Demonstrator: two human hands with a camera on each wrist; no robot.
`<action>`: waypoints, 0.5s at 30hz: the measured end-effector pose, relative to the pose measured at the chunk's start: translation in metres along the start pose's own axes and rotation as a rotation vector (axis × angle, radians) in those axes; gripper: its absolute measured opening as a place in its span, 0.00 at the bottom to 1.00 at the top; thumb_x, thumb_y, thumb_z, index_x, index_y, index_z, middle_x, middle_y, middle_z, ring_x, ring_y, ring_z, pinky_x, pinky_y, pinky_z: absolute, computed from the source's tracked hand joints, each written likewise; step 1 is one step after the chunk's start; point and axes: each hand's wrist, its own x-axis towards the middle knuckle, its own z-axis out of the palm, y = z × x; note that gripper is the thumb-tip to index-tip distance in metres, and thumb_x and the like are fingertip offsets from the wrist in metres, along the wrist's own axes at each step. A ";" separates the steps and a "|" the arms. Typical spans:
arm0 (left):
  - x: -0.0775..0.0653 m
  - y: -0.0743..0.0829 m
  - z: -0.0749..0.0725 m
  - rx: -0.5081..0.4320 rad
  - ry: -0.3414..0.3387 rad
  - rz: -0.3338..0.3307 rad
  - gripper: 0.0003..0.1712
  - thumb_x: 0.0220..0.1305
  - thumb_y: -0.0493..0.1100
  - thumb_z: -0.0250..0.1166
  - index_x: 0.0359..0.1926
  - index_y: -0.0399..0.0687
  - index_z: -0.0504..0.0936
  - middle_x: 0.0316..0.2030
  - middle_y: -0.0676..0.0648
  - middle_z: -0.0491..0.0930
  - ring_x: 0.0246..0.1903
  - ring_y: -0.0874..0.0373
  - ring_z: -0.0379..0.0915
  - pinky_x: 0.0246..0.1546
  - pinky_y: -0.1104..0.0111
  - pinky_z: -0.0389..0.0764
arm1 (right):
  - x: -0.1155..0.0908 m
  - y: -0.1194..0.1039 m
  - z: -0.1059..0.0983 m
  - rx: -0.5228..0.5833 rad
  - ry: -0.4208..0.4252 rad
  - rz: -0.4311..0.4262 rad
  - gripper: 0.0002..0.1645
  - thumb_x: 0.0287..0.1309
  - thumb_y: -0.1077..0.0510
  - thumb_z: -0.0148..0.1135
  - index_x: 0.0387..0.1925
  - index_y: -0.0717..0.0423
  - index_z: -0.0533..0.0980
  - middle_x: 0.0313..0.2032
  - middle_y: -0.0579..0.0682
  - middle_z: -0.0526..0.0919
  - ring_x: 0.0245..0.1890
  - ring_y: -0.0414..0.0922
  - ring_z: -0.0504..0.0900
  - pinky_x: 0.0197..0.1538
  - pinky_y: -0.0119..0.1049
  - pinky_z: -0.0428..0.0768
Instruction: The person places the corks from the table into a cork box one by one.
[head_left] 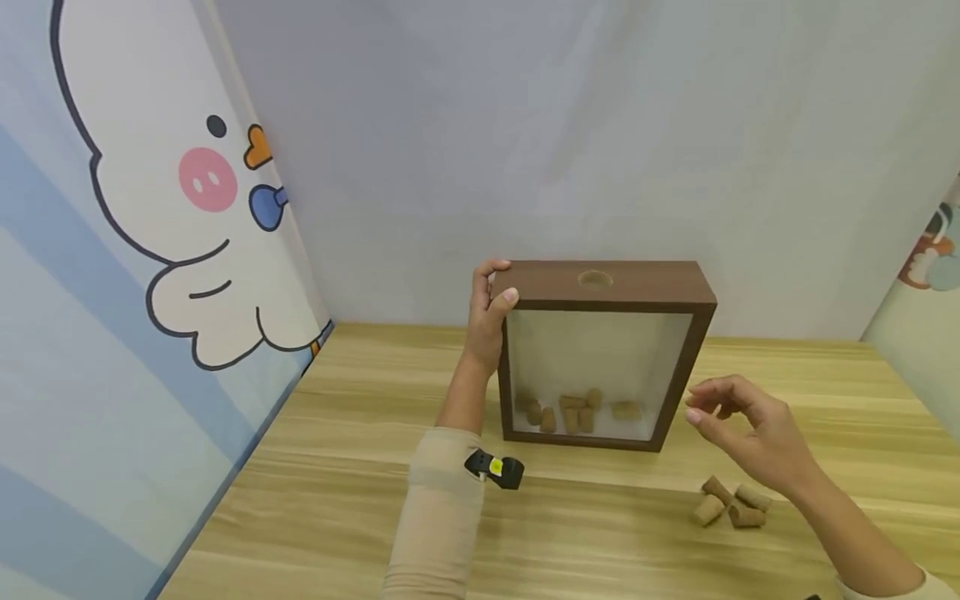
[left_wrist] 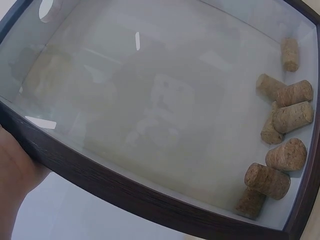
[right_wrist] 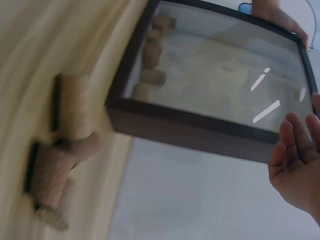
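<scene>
Nearest the person, four loose corks lie in a small cluster at the right of the wood-grain tabletop, their long axes pointing different ways. Just beyond and above them hovers the right hand, the nearer one, palm turned left, fingers loosely bent, thumb apart, nothing visible in its grasp. To its left stands an upright, dark-framed display box with a clear front; several more corks rest along its bottom. The left hand grips its upper left corner, thumb in front. The box's round top hole lies up and left of the right hand. Behind hangs a plain pale curtain.
</scene>
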 end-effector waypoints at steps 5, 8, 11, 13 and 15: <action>0.001 -0.001 0.001 -0.013 0.000 0.020 0.36 0.51 0.60 0.52 0.55 0.43 0.59 0.62 0.45 0.52 0.58 0.54 0.47 0.55 0.55 0.52 | -0.022 0.008 -0.013 -0.063 -0.156 -0.003 0.25 0.39 0.74 0.68 0.43 0.57 0.76 0.41 0.41 0.80 0.35 0.38 0.74 0.38 0.25 0.70; 0.001 0.000 0.000 -0.009 0.011 0.025 0.35 0.52 0.59 0.52 0.55 0.42 0.59 0.61 0.46 0.53 0.60 0.53 0.46 0.55 0.54 0.51 | -0.033 0.011 -0.017 -0.080 -0.223 -0.021 0.29 0.37 0.72 0.71 0.46 0.54 0.76 0.43 0.41 0.79 0.37 0.37 0.74 0.37 0.27 0.71; 0.000 0.001 -0.001 0.002 0.019 0.023 0.36 0.52 0.58 0.52 0.56 0.41 0.59 0.63 0.45 0.52 0.65 0.52 0.39 0.58 0.50 0.46 | -0.044 0.015 -0.022 -0.087 -0.283 -0.014 0.32 0.37 0.71 0.71 0.49 0.51 0.75 0.45 0.42 0.78 0.39 0.37 0.74 0.36 0.31 0.72; 0.000 0.001 -0.001 0.005 0.016 0.024 0.36 0.52 0.58 0.52 0.56 0.40 0.59 0.63 0.45 0.52 0.66 0.51 0.36 0.59 0.48 0.44 | -0.050 0.017 -0.026 -0.083 -0.318 0.004 0.32 0.39 0.70 0.71 0.50 0.50 0.74 0.46 0.42 0.77 0.39 0.37 0.74 0.35 0.33 0.73; 0.000 0.001 -0.001 0.006 0.013 0.025 0.36 0.52 0.58 0.52 0.56 0.40 0.59 0.63 0.44 0.52 0.66 0.51 0.36 0.59 0.49 0.44 | -0.056 0.019 -0.032 -0.076 -0.345 0.036 0.31 0.41 0.69 0.70 0.50 0.49 0.74 0.47 0.42 0.76 0.40 0.37 0.75 0.34 0.35 0.73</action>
